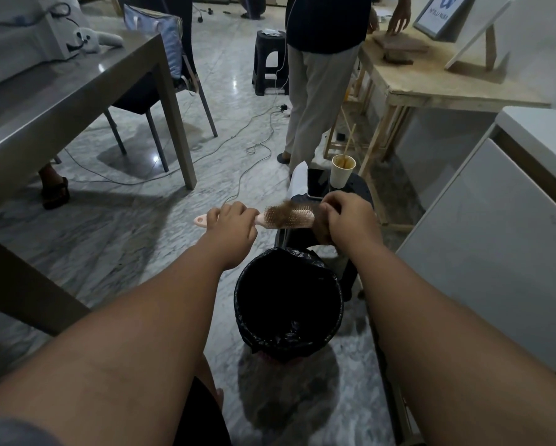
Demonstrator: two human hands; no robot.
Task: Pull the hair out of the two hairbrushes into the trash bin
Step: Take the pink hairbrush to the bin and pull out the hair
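Pink hairbrush (pixel 294 218) held level, bristles up, just beyond the trash bin (pixel 336 312). Brown hair (pixel 276 211) mats the bristles, a clump dangling off the head end. Bin's black-lined, open, on the floor (pixel 161 252).

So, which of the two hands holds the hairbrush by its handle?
The left hand grips the pink handle of the hairbrush; the right hand pinches the hair.

Pale pink on the hairbrush (pixel 297 221), brown in the hair (pixel 276 212). Glossy black for the trash bin (pixel 240 304). Grey-and-white marble veining across the floor (pixel 206 188). Cream on the paper cup (pixel 340 177), brown-stained inside. Grey on the metal table (pixel 77 91), pale tan on the wooden table (pixel 431 88).
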